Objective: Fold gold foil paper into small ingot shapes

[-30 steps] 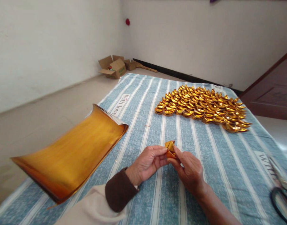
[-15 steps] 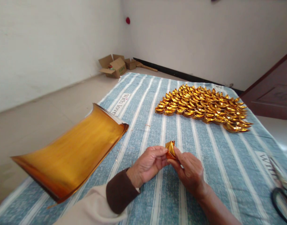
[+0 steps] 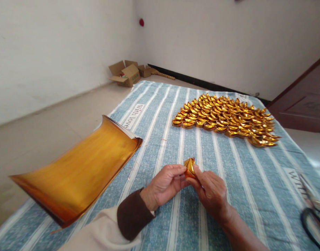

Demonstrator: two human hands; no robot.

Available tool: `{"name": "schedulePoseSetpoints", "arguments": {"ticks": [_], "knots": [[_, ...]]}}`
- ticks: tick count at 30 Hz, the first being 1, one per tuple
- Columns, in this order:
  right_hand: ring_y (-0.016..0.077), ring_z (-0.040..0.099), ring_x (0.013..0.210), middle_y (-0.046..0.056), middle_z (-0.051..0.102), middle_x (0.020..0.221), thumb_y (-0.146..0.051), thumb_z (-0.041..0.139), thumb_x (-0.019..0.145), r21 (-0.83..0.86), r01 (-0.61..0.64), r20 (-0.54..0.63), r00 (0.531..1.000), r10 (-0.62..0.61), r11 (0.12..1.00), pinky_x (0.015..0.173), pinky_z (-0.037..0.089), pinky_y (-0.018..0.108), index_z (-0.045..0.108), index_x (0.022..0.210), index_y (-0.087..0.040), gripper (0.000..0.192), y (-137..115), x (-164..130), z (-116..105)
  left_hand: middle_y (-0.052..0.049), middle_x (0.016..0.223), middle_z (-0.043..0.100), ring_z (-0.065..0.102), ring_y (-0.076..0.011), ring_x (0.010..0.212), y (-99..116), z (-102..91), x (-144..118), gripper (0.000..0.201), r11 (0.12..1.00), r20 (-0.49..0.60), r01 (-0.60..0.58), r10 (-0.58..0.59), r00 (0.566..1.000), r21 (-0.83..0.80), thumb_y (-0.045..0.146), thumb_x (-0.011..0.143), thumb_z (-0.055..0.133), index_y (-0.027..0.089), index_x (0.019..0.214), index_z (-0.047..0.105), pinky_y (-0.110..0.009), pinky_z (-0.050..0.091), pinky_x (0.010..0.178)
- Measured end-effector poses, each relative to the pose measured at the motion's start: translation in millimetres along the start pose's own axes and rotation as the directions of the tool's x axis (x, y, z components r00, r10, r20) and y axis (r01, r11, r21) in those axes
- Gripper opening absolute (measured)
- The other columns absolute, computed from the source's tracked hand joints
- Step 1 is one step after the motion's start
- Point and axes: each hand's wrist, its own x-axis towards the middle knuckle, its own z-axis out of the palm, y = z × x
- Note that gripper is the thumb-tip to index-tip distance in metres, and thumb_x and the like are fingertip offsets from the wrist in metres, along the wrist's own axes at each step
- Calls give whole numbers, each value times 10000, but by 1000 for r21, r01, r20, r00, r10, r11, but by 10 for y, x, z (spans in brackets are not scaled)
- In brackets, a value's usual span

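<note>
"With love" reads on a white printed patch [image 3: 134, 116] of the blue-and-white striped cloth [image 3: 154, 146], near the surface's left edge. Near its right edge, another white patch [image 3: 293, 177] shows "With". Green print on the open brown cardboard box [image 3: 130, 75] is illegible.

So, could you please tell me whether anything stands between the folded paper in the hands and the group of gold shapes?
Nothing visible does: only striped cloth lies between the folded paper, pinched by the left hand and right hand, and the gold shapes. The scissors lie off to the right.
</note>
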Motion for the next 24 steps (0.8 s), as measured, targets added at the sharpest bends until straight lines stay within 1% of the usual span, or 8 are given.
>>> {"name": "schedulePoseSetpoints", "arguments": {"ticks": [2,7,12,16,21,24], "knots": [[130,522,513,14,636,621,-232,564,919,14,2,2,1000,-2,1000,517,412,274,542,1267,-134,362,1,-1,-1,-67,782,643,599,-139,747,-4,1,3,123,1000,11,-9,9,1000,-12,179,697,756,88,719,676,-275,458,798],[129,531,520,5,644,637,-259,559,928,10,-15,10,1000,15,1000,523,413,273,515,1309,-173,393,6,5,-12,-90,805,667,614,-146,772,-18,-5,11,142,999,20,-22,23,1000,-27,189,701,762,74,747,693,-249,472,770],[125,521,503,14,653,645,-168,553,916,35,15,-2,1000,-15,999,522,421,267,493,1325,-144,414,-17,30,-19,-102,888,685,620,-145,786,-18,-13,7,138,997,-8,-47,46,999,-62,168,707,755,78,803,713,-248,482,773],[110,501,485,6,632,619,-151,536,920,34,7,-29,1000,-6,999,490,395,246,534,1269,-143,349,-51,55,-26,-114,903,694,626,-147,795,-29,-19,3,130,996,36,-41,44,998,-77,173,723,749,71,797,719,-240,486,768],[109,500,480,13,618,600,-148,532,922,30,29,-56,998,-27,999,485,381,248,593,1149,-94,241,-77,79,-40,-141,957,699,626,-151,830,-36,-9,0,200,996,91,-45,52,995,-76,187,744,744,41,881,729,-234,484,772],[107,492,470,5,604,579,-145,528,923,31,22,-55,998,-20,999,475,378,243,613,1109,-97,210,-86,85,-45,-147,980,696,624,-153,831,-34,-7,1,198,996,107,-52,59,992,-71,192,753,740,42,882,732,-239,480,782]]}}
